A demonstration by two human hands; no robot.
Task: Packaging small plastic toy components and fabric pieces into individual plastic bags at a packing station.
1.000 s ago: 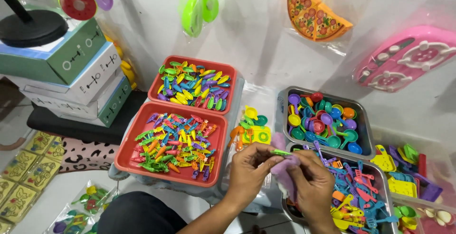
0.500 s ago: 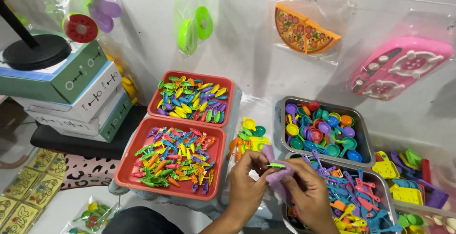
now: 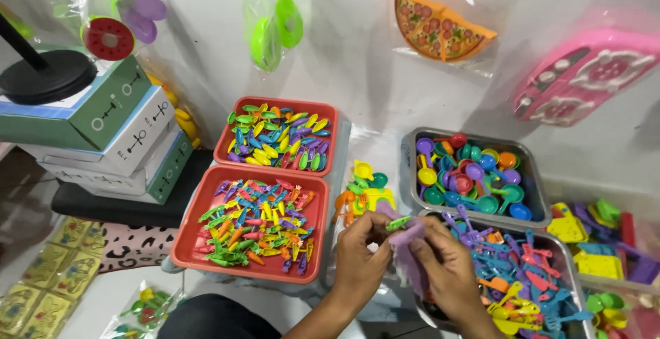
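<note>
Two hands meet low in the view: the left hand [image 3: 361, 256] pinches a small green toy piece [image 3: 399, 223], while the right hand [image 3: 447, 270] clenches a lilac toy piece [image 3: 407, 243] touching it. Left of this grip lies a red tray [image 3: 192, 256]; right, a metal tray [image 3: 570, 256].

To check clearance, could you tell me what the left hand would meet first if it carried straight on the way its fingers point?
The left hand points up and right; first comes the small green piece it pinches, then probably the right hand.
</note>
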